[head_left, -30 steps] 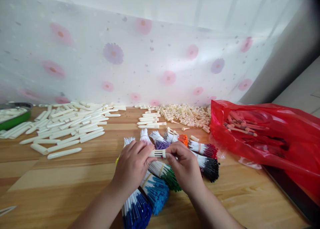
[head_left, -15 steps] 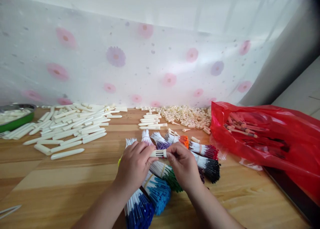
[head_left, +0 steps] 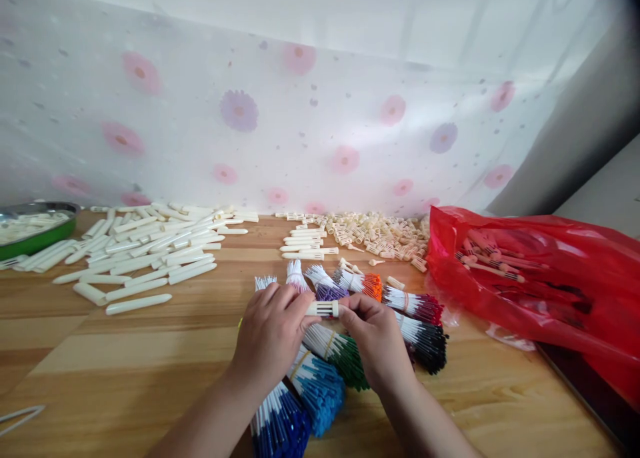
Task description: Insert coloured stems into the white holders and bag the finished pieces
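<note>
A cream multicolour pen (head_left: pixel 323 309) with dark slots lies level between my two hands, over the refill bundles. My left hand (head_left: pixel 270 335) is wrapped round its left part, which the fingers hide. At the pen's right end, the thumb and fingers of my right hand (head_left: pixel 375 338) pinch its tip. Rubber-banded pen refills with white stems fan out beneath and around both hands: dark blue (head_left: pixel 280 421), light blue (head_left: pixel 319 391), green (head_left: pixel 343 357), purple (head_left: pixel 325 285), orange (head_left: pixel 367 285), dark red (head_left: pixel 417 306) and black (head_left: pixel 425 341).
White pen barrels (head_left: pixel 150 251) are heaped at the left, beside a green-sided bowl (head_left: pixel 45 243). Small slotted cream parts (head_left: pixel 380 231) are piled by the wall, near a short stack of assembled barrels (head_left: pixel 305 245). A red plastic bag (head_left: pixel 565 278) holding pens covers the right side.
The whole view has shifted slightly, so things appear a little further right. Both hands keep their hold on the pen, with hardly any change in grip.
</note>
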Tool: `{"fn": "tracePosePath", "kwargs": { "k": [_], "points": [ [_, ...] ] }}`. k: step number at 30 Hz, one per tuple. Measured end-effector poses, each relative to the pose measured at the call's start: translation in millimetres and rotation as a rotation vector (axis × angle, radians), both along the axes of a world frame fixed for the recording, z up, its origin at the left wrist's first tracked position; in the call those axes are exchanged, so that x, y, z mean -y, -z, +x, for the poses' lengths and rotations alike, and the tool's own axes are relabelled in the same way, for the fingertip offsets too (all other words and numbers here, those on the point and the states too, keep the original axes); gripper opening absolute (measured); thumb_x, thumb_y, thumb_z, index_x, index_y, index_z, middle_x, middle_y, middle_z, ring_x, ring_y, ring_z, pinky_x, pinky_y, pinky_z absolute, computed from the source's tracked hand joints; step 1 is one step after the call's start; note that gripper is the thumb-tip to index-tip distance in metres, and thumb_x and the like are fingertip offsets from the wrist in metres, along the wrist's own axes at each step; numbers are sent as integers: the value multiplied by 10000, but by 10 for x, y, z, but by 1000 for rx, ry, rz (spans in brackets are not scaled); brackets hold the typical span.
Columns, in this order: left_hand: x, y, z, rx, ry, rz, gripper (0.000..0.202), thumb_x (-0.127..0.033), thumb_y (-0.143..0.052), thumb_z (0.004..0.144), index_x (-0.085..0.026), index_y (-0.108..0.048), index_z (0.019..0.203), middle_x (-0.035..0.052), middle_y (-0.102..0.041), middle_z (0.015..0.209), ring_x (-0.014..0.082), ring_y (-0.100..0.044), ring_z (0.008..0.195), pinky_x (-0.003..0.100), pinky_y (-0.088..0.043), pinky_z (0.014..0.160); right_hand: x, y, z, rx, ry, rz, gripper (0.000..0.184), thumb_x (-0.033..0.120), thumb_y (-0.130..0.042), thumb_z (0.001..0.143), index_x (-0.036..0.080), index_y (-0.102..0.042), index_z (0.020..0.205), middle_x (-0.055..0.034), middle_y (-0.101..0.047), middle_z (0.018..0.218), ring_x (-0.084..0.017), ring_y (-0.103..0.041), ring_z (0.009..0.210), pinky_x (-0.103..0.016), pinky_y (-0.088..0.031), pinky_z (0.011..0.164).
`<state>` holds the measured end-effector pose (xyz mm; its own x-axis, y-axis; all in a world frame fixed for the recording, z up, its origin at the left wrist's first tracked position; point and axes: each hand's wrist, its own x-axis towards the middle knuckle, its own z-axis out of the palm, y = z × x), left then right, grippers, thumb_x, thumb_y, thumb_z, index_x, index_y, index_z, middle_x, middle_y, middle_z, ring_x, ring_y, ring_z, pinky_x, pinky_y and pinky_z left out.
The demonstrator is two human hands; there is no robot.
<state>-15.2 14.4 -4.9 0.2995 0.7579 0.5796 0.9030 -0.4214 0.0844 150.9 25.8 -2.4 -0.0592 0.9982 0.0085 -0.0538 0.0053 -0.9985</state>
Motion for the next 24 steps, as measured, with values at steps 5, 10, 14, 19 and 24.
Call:
{"fn": "tracePosePath", "kwargs": {
  "k": [5,10,14,19,24],
  "points": [
    [-1,9,4,-14,-3,13,322,-454,-442,899,-194,-628,933,50,-594,799,231,-485,774,359,-379,712,2,-9,35,10,-34,-8,175,318,-657,695,147,-623,674,49,-491,566,-93,-359,542,-222,-275,534],
    [0,28,-12,4,8,38,302,-435,-455,900,-191,-628,944,53,-600,810,230,-493,780,352,-388,702,3,32,-12,-230,-63,-61,190,328,-687,698,154,-621,659,56,-451,550,-87,-330,551,-217,-269,550],
    [-16,63,-36,41,16,26,289,-417,-470,900,-189,-633,971,61,-607,838,234,-507,804,367,-406,733,36,15,-30,-381,-69,-130,210,335,-723,670,140,-648,659,43,-460,543,-87,-334,554,-220,-270,556],
    [-45,106,-17,260,87,-105,296,-413,-457,911,-181,-627,982,74,-613,876,232,-534,849,366,-429,760,74,33,-20,-384,-77,-59,191,324,-689,717,138,-704,759,12,-516,591,-101,-400,588,-230,-319,584],
    [-52,120,-26,632,279,-370,287,-400,-416,927,-178,-593,964,55,-623,905,186,-580,846,295,-454,765,85,-30,187,-77,117,414,122,272,-605,817,213,-707,849,-19,-593,739,-155,-524,717,-285,-409,675]
  ]
}}
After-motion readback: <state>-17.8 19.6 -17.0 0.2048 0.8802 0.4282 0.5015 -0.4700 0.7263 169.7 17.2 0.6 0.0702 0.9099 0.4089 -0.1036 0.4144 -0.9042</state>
